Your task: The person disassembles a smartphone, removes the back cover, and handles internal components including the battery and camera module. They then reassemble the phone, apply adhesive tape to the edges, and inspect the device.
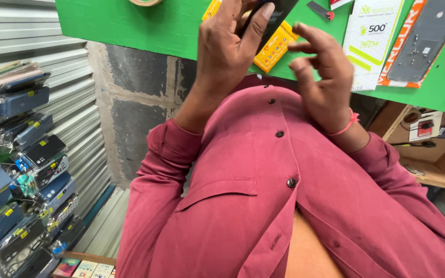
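Two hands worked above the green bench [130, 25]: the left hand [227, 56] gripped a black phone [276, 13] over the yellow box [274, 47], the right hand [323, 77] empty, fingers loosely curled beside it; a one-handed hold could slip.

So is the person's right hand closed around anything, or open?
Open and empty: the right hand hovers with fingers loosely curled, gripping nothing, beside the dark flat object that the left hand holds above the green table.
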